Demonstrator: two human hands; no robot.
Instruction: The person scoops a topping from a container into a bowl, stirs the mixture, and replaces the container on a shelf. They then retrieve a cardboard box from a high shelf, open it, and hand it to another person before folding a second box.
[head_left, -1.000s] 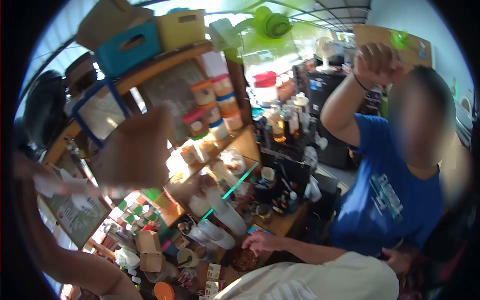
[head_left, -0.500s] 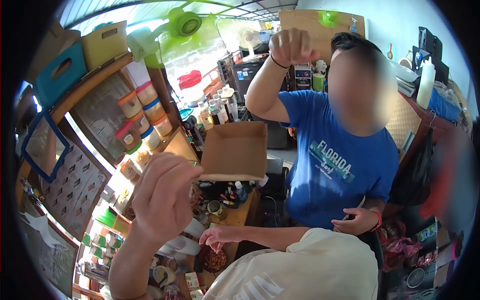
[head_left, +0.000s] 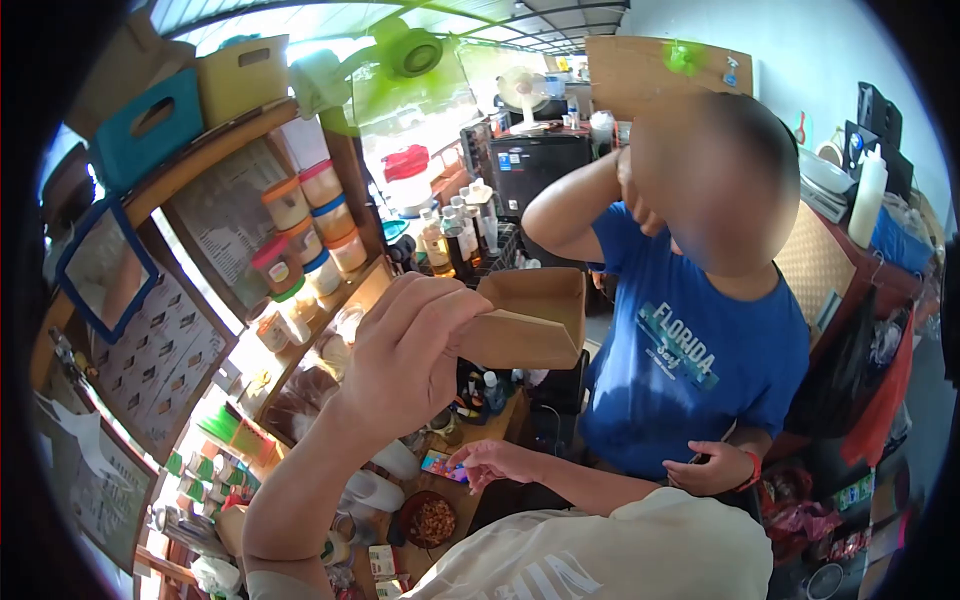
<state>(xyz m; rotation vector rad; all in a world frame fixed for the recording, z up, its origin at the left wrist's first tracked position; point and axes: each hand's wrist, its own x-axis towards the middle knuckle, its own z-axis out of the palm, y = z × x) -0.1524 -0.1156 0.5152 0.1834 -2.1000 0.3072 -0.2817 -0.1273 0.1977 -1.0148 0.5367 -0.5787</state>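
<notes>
My left hand [head_left: 415, 350] is raised in front of me, its fingers closed on the left edge of an open brown cardboard box [head_left: 525, 335]. The box is tilted, with its side wall facing me and part of its inside visible. Lower down, my right hand [head_left: 490, 465] reaches over the wooden table with its fingers apart and holds nothing. Beside its fingertips lies a small colourful item [head_left: 445, 466]. A dark bowl of reddish-brown food pieces [head_left: 430, 519] stands just below.
Across from me stands a person in a blue shirt [head_left: 690, 360], one hand by the face, the other low [head_left: 715, 468]. Bottles [head_left: 455, 240] stand behind the box. Stacked containers [head_left: 305, 230] line the left shelf. Plastic bags [head_left: 860, 370] hang at right.
The box has moved right and tilted, turning its side toward me. My left hand has moved right with it. My right hand has shifted right, off the bowl. The other person's raised hand has come down.
</notes>
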